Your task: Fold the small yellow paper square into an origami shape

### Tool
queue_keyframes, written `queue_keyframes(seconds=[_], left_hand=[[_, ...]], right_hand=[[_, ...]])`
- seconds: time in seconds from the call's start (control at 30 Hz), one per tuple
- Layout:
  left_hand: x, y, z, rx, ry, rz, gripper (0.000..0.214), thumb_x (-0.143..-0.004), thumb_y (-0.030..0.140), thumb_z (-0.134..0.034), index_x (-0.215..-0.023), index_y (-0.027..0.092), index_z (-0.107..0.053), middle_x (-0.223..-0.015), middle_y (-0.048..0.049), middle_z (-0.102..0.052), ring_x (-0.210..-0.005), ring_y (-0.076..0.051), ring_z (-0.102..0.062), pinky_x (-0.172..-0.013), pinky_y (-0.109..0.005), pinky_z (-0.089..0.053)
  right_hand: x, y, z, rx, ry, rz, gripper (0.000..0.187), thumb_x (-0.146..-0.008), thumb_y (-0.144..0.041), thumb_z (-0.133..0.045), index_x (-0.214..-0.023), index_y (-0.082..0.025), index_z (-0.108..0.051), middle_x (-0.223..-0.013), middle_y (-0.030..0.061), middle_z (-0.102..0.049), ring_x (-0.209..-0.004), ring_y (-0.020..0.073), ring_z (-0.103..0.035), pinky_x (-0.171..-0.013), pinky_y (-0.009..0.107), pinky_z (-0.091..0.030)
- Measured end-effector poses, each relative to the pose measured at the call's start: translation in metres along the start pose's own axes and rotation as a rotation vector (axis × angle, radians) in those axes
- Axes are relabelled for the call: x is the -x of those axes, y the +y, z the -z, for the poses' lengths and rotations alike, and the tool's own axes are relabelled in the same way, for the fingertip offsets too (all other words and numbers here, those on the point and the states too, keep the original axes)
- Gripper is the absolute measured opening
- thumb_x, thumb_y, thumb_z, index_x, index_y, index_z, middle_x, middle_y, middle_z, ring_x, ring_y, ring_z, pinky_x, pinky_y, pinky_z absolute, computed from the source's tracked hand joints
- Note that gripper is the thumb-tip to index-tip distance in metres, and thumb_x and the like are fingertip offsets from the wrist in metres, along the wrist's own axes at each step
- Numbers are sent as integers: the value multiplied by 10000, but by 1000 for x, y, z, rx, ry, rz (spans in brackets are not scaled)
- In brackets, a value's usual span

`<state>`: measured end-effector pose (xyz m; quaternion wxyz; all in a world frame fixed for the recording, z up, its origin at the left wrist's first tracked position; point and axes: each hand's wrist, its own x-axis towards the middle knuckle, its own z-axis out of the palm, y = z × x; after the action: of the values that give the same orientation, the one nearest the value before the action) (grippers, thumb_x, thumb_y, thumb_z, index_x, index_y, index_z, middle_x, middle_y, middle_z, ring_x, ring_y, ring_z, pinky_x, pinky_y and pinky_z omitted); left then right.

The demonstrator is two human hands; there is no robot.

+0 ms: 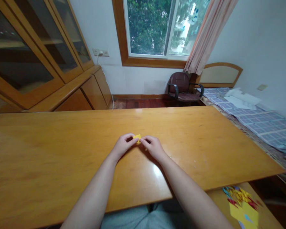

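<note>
A small yellow piece of paper (137, 137) is held between my two hands, just over the middle of the wooden table (62, 149). My left hand (124, 144) pinches its left side with thumb and fingers. On the opposite side, my right hand (153, 146) has its thumb and finger closed at the right edge of the paper. The paper looks folded, but its folds are too small to make out. The fingertips behind it are partly hidden.
At lower right, a lower surface (219, 198) bears yellow paper sheets (244, 211) and a pile of colourful paper pieces (239, 194). Beyond the table stand an office chair (181, 86), a bed (257, 117) and a glass-fronted cabinet (71, 71). A white cord (106, 79) hangs from a wall socket.
</note>
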<state>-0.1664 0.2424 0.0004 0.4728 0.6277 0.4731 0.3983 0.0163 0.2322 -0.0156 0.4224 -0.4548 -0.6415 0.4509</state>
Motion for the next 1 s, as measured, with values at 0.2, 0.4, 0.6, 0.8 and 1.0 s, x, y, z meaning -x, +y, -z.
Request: queue_keyframes(seconds=[0.2,0.4,0.6,0.8,1.0], left_hand=[[-2,-5,0,-35,38,-39,239,-762,388,-677,-728,152,-658,-662,15,-575,-643,-131,-500,-615,-228,-385],[-2,-3,2,-18,41,-47,235,-767,387,-668,-732,156,-649,-679,9,-591,-656,-137,-520,-638,-236,-411],[-2,-2,1,-4,59,-41,233,-757,387,-675,-747,155,-658,-699,-4,-611,-667,-144,-536,-640,-241,-428],[-2,0,1,4,64,-49,220,-759,372,-667,-717,157,-647,-685,1,-608,-659,-140,-535,-642,-238,-430],[-2,-3,2,-43,85,-68,212,-755,359,-661,-688,158,-644,-669,3,-598,-664,-142,-536,-639,-235,-421]], right_hand=[[0,-2,0,19,-23,5,294,-894,-395,-579,-778,-154,-703,-672,19,-644,-607,128,-559,-595,222,-427],[0,0,0,36,-32,18,274,-892,-376,-582,-791,-153,-705,-684,18,-654,-616,129,-565,-605,225,-429],[1,-3,0,54,-35,17,264,-891,-361,-581,-786,-155,-708,-695,22,-662,-646,136,-579,-620,227,-431],[1,-3,1,88,-37,31,249,-891,-351,-583,-791,-158,-703,-693,18,-658,-625,128,-569,-610,219,-426],[1,-4,0,96,-51,37,235,-891,-334,-585,-784,-158,-698,-681,10,-647,-616,124,-560,-611,216,-423]])
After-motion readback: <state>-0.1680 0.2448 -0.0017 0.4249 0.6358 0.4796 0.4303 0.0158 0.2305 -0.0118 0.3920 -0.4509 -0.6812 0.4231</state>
